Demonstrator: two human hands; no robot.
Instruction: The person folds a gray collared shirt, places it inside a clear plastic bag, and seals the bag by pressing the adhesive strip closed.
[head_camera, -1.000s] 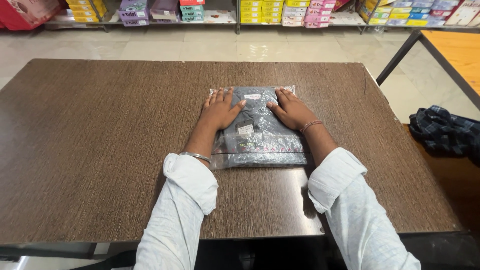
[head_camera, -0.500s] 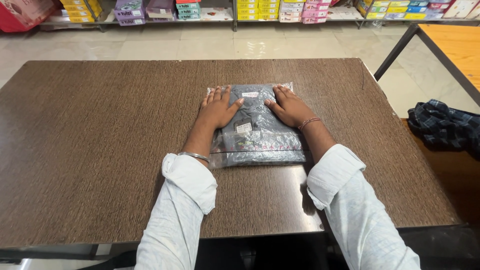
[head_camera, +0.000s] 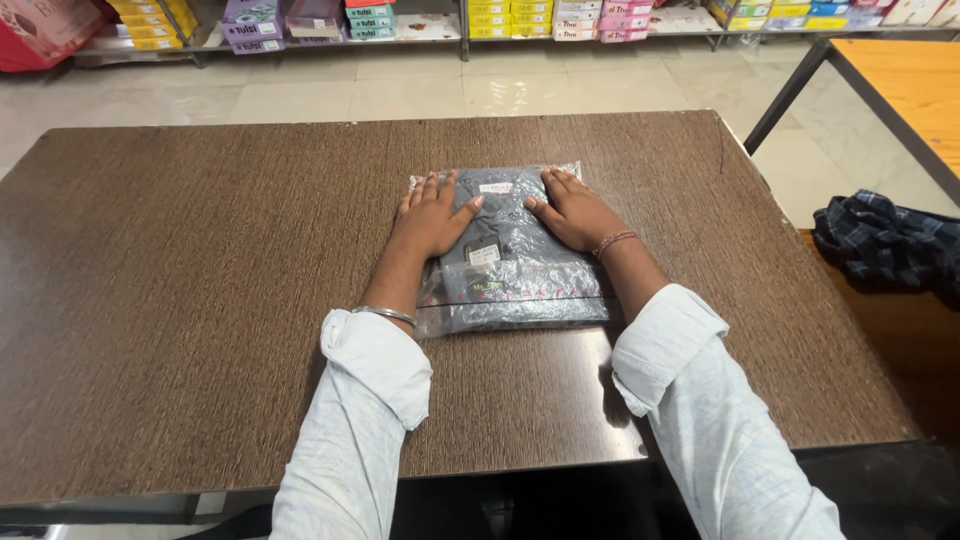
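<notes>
— Packaged garment (head_camera: 510, 255), dark grey and folded inside a clear plastic bag, lies flat near the middle of a brown wood-grain table (head_camera: 180, 300); both hands rest on its far half.

— And the fingers?

— Left hand (head_camera: 432, 215) lies palm down on the bag's left side, fingers spread open and flat, thumb angled inward toward the centre; right hand (head_camera: 572, 208) mirrors it on the right side, fingers likewise extended and flat; neither hand is closed around anything, both simply press on the plastic.

— What else marks the person?

— White sleeves rolled up on both forearms; a thin metal bangle (head_camera: 385, 314) on the left wrist; a beaded bracelet (head_camera: 614, 240) on the right wrist.

— And around the table?

— Small white labels show through the bag between the hands; a crumpled dark plaid cloth (head_camera: 880, 240) sits on a separate surface to the right, well apart from the bag; an orange-topped table (head_camera: 900, 90) stands at the upper right; low shelves (head_camera: 400, 25) along the far wall carry stacked yellow, purple, green and pink boxes above a pale tiled floor (head_camera: 400, 90).
</notes>
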